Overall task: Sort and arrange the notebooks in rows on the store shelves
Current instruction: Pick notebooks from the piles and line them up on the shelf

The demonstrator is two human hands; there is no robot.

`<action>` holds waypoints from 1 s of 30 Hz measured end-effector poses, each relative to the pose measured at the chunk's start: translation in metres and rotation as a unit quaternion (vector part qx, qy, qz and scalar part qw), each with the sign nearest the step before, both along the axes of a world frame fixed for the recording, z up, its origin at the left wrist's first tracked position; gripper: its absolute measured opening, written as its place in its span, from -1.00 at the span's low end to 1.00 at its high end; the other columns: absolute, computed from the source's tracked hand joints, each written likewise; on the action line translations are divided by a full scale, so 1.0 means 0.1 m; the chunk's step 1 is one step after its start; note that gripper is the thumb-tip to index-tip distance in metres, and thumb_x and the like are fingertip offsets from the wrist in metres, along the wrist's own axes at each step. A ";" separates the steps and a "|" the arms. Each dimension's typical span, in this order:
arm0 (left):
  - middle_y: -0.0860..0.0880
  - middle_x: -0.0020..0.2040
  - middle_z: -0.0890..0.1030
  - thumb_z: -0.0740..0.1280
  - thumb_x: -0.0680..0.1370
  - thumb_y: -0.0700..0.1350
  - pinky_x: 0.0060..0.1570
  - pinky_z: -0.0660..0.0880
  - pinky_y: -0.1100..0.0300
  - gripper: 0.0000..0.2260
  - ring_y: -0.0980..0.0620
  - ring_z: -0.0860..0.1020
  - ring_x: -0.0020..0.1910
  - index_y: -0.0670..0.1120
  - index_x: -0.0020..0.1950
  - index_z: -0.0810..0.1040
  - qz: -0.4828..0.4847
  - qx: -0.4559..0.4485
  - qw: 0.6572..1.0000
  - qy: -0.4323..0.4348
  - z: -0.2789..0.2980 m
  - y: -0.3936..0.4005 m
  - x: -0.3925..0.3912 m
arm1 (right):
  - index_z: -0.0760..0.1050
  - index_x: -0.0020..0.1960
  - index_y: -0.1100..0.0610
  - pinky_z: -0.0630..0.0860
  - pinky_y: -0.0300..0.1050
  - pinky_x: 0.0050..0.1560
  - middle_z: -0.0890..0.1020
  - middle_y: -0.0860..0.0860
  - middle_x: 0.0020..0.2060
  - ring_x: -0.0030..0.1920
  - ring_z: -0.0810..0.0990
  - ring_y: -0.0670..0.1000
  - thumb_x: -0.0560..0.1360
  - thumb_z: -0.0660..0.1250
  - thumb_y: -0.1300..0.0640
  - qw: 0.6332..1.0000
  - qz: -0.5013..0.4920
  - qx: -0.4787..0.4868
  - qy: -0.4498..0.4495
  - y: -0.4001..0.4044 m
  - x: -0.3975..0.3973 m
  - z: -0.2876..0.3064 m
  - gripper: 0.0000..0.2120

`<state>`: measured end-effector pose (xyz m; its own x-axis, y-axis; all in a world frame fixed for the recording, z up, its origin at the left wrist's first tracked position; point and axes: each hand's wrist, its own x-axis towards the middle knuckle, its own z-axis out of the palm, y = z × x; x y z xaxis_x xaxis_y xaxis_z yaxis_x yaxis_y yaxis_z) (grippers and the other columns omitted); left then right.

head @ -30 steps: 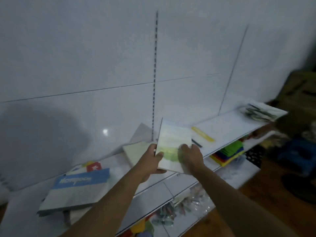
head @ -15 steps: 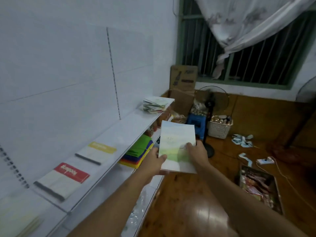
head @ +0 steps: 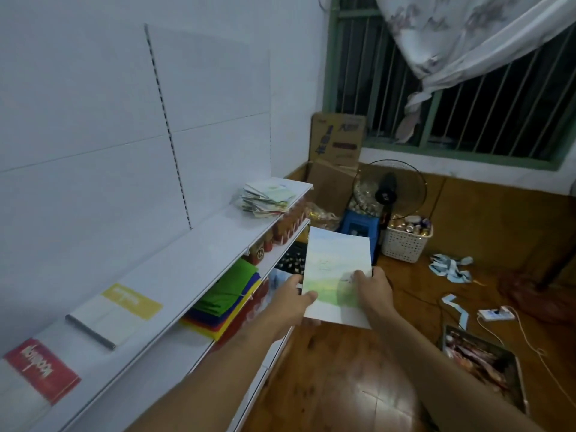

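Held notebook: We see a notebook [head: 335, 269] with a pale sky-and-meadow cover, upright and tilted slightly, held in the air off the shelf front, above the wooden floor [head: 343, 385].
Left hand: Our left hand [head: 288, 302] grips the notebook's lower left edge, at about 8 o'clock on the cover, with the thumb lying across the front.
Right hand: Our right hand [head: 372, 289] holds the lower right part, at about 4 o'clock, fingers bent over the cover; the two hands sit near each other with the cover between them.
Top shelf: The white top shelf [head: 199, 260] runs from 7 o'clock towards 12 o'clock of the notebook.
Shelf notebooks: A yellow-labelled notebook [head: 113, 314] lies flat at 9 o'clock, a red-labelled notebook [head: 39, 372] further on at 8 o'clock, well apart from the hands.
Far stack: A loose pile of notebooks [head: 268, 198] rests at the shelf's far end, at 11 o'clock.
Lower shelf: Coloured folders [head: 227, 302] are stacked just left of the left hand.
Floor: A fan [head: 389, 190], a white basket [head: 405, 241] and a cardboard box [head: 338, 140] stand at 12 to 1 o'clock.
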<state>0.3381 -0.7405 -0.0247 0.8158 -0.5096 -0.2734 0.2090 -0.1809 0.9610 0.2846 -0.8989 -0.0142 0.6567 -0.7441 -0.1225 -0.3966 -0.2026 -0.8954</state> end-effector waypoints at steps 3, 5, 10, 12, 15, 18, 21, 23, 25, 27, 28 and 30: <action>-0.10 0.21 0.52 0.27 0.60 -0.19 -0.23 0.65 0.04 -0.66 -0.07 0.58 0.04 -0.10 0.36 0.34 0.008 0.001 1.000 0.005 -0.06 -0.16 0.47 | 0.29 0.34 0.15 0.52 -0.05 -0.19 0.53 0.10 0.12 -0.08 0.56 0.06 0.58 0.17 0.05 1.000 0.002 -0.005 0.012 -0.16 0.51 -0.04 -0.63; -0.09 0.17 0.53 0.26 0.61 -0.17 -0.24 0.65 0.05 -0.69 -0.07 0.58 0.03 -0.10 0.34 0.36 0.019 0.006 1.000 0.003 -0.07 -0.24 0.83 | 0.27 0.36 0.14 0.47 -0.12 -0.30 0.53 0.10 0.10 -0.14 0.55 0.03 0.59 0.17 0.04 1.000 0.009 -0.012 0.017 -0.23 0.88 -0.06 -0.62; -0.05 0.06 0.56 0.23 0.62 -0.15 -0.23 0.64 0.09 -0.86 0.02 0.57 -0.07 -0.06 0.18 0.42 0.050 0.032 0.998 -0.025 -0.01 -0.29 1.68 | 0.28 0.34 0.13 0.56 -0.01 -0.19 0.51 0.07 0.04 -0.13 0.56 0.05 0.58 0.18 0.04 0.998 0.046 -0.029 0.017 -0.33 1.83 0.02 -0.63; -0.07 0.10 0.57 0.23 0.62 -0.13 -0.32 0.61 0.16 -0.81 -0.01 0.58 -0.05 -0.06 0.23 0.42 0.073 0.045 0.995 -0.043 0.00 -0.24 2.01 | 0.31 0.31 0.14 0.52 0.01 -0.13 0.51 0.09 0.04 -0.09 0.54 0.10 0.56 0.19 0.07 0.997 0.074 -0.031 0.008 -0.28 2.22 0.04 -0.65; -0.11 0.12 0.57 0.23 0.61 -0.12 -0.25 0.62 0.08 -0.78 -0.08 0.59 0.01 -0.10 0.25 0.43 0.123 0.080 0.986 -0.074 -0.01 -0.03 2.42 | 0.34 0.28 0.13 0.53 0.12 0.03 0.52 0.11 0.06 -0.01 0.54 0.18 0.52 0.20 0.07 0.993 0.115 -0.029 0.005 -0.08 2.76 0.02 -0.64; -0.13 0.11 0.57 0.21 0.61 -0.09 -0.11 0.56 0.10 -0.76 -0.08 0.57 0.01 -0.14 0.24 0.44 0.181 0.131 0.970 -0.100 -0.08 0.31 2.71 | 0.36 0.24 0.09 0.54 0.16 0.05 0.55 0.13 0.05 -0.02 0.56 0.20 0.48 0.21 0.05 0.983 0.184 -0.021 -0.001 0.25 3.25 -0.04 -0.66; -0.10 0.02 0.57 0.22 0.60 -0.08 -0.29 0.43 0.22 -0.71 0.00 0.53 -0.14 -0.11 0.30 0.35 0.257 0.146 0.951 -0.086 -0.20 0.70 2.93 | 0.39 0.17 0.11 0.53 0.12 0.01 0.57 0.14 -0.03 -0.03 0.56 0.22 0.45 0.22 0.03 0.965 0.260 -0.022 -0.013 0.67 3.70 -0.14 -0.68; -0.10 -0.02 0.57 0.24 0.59 -0.09 -0.33 0.40 0.25 -0.68 0.04 0.51 -0.19 -0.10 0.32 0.29 0.305 0.159 0.936 -0.071 -0.27 0.98 3.00 | 0.41 0.12 0.13 0.49 0.02 -0.11 0.57 0.16 -0.07 -0.07 0.55 0.21 0.44 0.22 0.02 0.951 0.308 -0.030 -0.003 0.98 3.96 -0.24 -0.70; -0.10 -0.01 0.56 0.26 0.59 -0.08 -0.32 0.39 0.26 -0.67 0.05 0.50 -0.20 -0.12 0.31 0.29 0.343 0.178 0.920 -0.061 -0.34 1.25 3.02 | 0.42 0.16 0.15 0.43 -0.05 -0.14 0.58 0.14 -0.03 -0.08 0.54 0.17 0.45 0.23 0.01 0.932 0.361 -0.035 0.005 1.28 4.16 -0.36 -0.66; -0.11 0.03 0.56 0.28 0.59 -0.06 -0.27 0.40 0.23 -0.68 0.03 0.50 -0.16 -0.11 0.28 0.30 0.381 0.196 0.902 -0.042 -0.40 1.47 3.00 | 0.41 0.21 0.17 0.42 -0.07 -0.12 0.58 0.15 0.01 -0.06 0.54 0.16 0.46 0.23 -0.01 0.909 0.414 -0.039 0.019 1.54 4.31 -0.47 -0.62; -0.11 0.03 0.56 0.28 0.59 -0.06 -0.27 0.40 0.23 -0.69 0.02 0.50 -0.15 -0.10 0.27 0.30 0.398 0.205 0.894 -0.029 -0.43 1.55 2.99 | 0.40 0.21 0.18 0.43 -0.07 -0.12 0.58 0.15 0.02 -0.06 0.54 0.16 0.48 0.23 0.00 0.896 0.442 -0.044 0.021 1.66 4.38 -0.54 -0.62; -0.09 -0.02 0.54 0.27 0.60 -0.07 -0.32 0.38 0.28 -0.69 0.07 0.48 -0.20 -0.12 0.28 0.31 0.424 0.227 0.877 -0.010 -0.52 1.65 2.94 | 0.40 0.21 0.18 0.47 -0.04 -0.07 0.58 0.17 0.02 -0.04 0.54 0.18 0.50 0.22 0.05 0.872 0.486 -0.055 0.029 1.85 4.47 -0.64 -0.66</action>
